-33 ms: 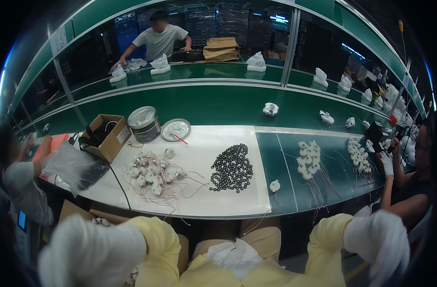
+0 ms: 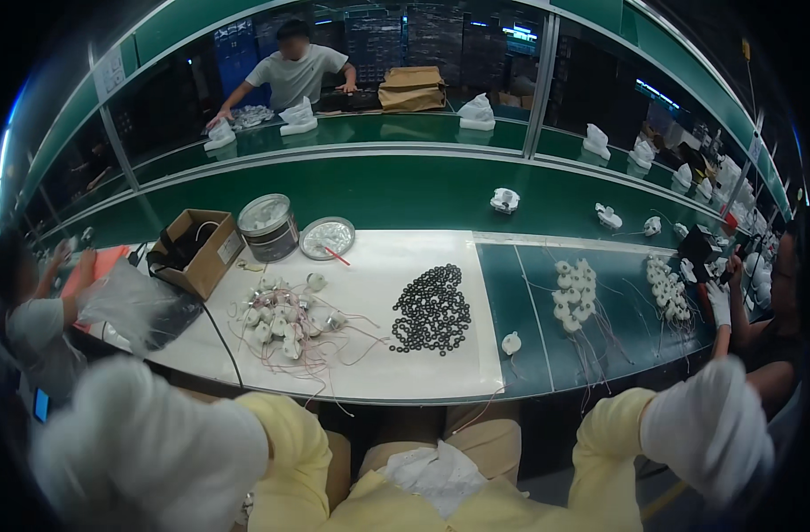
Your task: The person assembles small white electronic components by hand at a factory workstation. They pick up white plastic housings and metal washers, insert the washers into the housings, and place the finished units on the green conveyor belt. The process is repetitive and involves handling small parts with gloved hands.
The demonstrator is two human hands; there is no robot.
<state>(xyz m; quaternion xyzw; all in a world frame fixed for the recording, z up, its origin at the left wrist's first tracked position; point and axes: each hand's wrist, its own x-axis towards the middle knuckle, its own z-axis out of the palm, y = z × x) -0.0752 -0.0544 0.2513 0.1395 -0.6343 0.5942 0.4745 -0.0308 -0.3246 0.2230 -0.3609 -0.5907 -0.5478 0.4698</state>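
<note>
While left hand (image 2: 148, 439) and right hand (image 2: 708, 430) are held before the tabletop (image 2: 423, 379), whether fingers are open or closed cannot be told for blur. White wired parts (image 2: 290, 332) are heaped beyond, well apart from fingers; room is left between black rings (image 2: 430, 321) and near edge (image 2: 405, 401).

Factory with green conveyor belt (image 2: 378, 191)
</note>
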